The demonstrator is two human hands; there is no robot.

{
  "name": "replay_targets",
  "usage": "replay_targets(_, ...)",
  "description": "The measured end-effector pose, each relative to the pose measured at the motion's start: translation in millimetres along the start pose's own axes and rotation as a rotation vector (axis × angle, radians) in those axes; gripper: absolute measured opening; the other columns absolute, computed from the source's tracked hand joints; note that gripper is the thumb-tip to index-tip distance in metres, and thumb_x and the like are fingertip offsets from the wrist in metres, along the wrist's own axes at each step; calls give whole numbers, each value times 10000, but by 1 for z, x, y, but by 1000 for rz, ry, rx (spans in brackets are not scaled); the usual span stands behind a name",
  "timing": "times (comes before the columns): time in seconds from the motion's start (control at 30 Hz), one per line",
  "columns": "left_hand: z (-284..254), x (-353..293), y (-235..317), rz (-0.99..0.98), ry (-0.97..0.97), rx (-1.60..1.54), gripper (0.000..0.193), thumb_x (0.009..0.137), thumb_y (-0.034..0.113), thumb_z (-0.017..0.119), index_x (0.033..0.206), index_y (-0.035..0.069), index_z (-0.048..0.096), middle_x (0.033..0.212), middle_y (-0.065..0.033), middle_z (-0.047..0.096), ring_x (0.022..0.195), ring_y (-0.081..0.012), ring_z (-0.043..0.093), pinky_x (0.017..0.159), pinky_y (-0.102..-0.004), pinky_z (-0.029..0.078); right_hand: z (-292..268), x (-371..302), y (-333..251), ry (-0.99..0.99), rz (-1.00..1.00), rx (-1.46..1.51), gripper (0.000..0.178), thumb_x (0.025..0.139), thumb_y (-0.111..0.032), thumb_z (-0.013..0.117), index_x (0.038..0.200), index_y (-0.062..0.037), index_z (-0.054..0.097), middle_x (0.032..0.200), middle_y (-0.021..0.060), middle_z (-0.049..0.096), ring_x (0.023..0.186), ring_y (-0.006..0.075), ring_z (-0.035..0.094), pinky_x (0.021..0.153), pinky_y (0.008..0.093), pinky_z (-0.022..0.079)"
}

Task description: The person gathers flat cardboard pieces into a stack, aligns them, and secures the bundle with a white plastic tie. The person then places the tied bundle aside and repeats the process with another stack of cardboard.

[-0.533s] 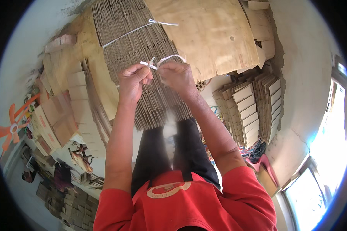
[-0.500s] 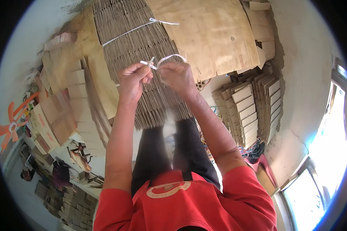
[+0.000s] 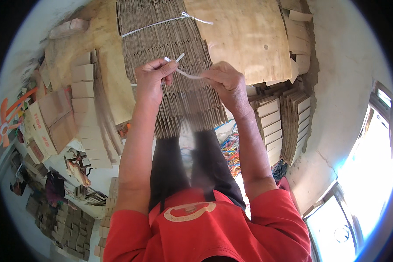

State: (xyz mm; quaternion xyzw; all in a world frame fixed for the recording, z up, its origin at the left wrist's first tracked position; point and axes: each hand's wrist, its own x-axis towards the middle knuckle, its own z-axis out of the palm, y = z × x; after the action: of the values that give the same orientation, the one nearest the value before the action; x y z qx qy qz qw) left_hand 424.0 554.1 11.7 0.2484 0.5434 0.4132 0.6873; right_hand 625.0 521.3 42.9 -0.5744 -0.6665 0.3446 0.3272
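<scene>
A long stack of folded brown cardboard [image 3: 161, 46] lies on a plywood board, its near end close to my legs. Above it my left hand [image 3: 155, 76] pinches a crossing of white strap [image 3: 188, 75] between thumb and forefinger, with short ends sticking out. The other length of that strap runs across to my right hand [image 3: 227, 81], whose fingers are closed on it. Farther up the stack, a second white strap [image 3: 155, 26] goes round the cardboard and is tied in a small loop at its right side.
Bare plywood [image 3: 244, 39] extends to the right of the stack. More cardboard bundles [image 3: 270, 126] stand at the right, near a tangle of coloured straps [image 3: 231, 148]. At the left are cardboard pieces [image 3: 85, 113], cartons [image 3: 56, 118] and an orange fan [image 3: 4, 127].
My right hand has moved right, away from my left hand, drawing out the strap between them. My left hand keeps its pinch. The view has shifted slightly.
</scene>
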Motion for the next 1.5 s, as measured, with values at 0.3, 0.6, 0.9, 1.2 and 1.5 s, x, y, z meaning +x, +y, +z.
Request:
replay_targets(0.3, -13, 15, 5, -163, -280, 113, 62, 773, 6, 642, 811, -41, 656, 723, -99, 650, 569, -115, 556, 507, -211, 422, 56, 41, 2, 109, -7, 376, 149, 718, 31, 687, 834, -62, 708, 783, 99, 648, 687, 211, 640, 594, 293, 502)
replay_targets(0.6, -11, 3, 19, -63, -320, -74, 122, 812, 99, 666, 806, -23, 675, 705, -75, 642, 588, -92, 526, 513, -217, 394, 72, 35, -8, 248, 29, 157, 131, 751, -8, 688, 872, -58, 692, 733, 79, 611, 635, 206, 639, 556, 291, 503)
replay_targets(0.9, -14, 11, 28, -206, -428, 149, 162, 819, 108, 690, 848, -50, 664, 698, -64, 619, 501, -61, 470, 445, -185, 346, 51, 58, 5, -88, 269, 511, 34, 788, -29, 659, 808, -2, 667, 623, 31, 597, 539, 97, 549, 470, 238, 427)
replay_targets(1.2, -16, 8, 24, -143, -263, 148, 142, 811, 82, 678, 810, -60, 666, 628, -53, 584, 456, -55, 444, 393, -188, 340, 25, 46, 11, -285, 627, 861, 80, 818, -58, 621, 761, -3, 632, 590, -3, 536, 465, 62, 443, 413, 211, 329)
replay_targets(1.5, -3, 10, 11, 169, 17, 578, 92, 798, 44, 633, 766, -28, 680, 594, -19, 573, 461, -35, 428, 399, -183, 298, 42, 53, -12, -70, -138, -323, 78, 805, -105, 620, 806, -30, 602, 659, 125, 578, 580, 270, 580, 556, 347, 470)
